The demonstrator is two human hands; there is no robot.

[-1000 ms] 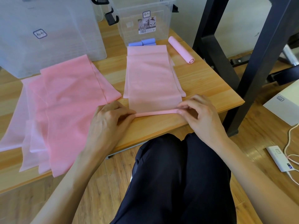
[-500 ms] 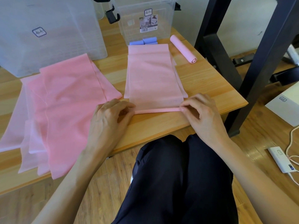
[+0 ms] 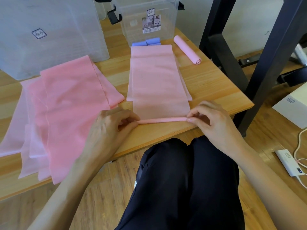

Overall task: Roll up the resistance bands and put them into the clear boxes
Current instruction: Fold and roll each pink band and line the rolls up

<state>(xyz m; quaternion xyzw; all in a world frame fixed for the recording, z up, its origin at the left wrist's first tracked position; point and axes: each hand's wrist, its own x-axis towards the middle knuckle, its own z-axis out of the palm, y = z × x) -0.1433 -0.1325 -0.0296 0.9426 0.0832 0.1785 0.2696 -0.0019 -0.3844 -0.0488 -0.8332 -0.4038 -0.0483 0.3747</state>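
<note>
**Rolling a band at the front edge of the bench**

A flat pale-pink resistance band (image 3: 157, 80) is laid on the wooden bench (image 3: 216, 90). Its thin rolled end (image 3: 162, 120), near the front edge, is pinched by the left hand (image 3: 108, 128) and the right hand (image 3: 211, 120). A small clear plastic box (image 3: 149, 19) is set at the back edge.

Arms: bare to past the elbows, no sleeves in view
Left hand (image 3: 108, 128): no rings, no watch
Right hand (image 3: 214, 123): bare likewise
Trousers (image 3: 186, 183): dark navy, loose, softly creased
</note>
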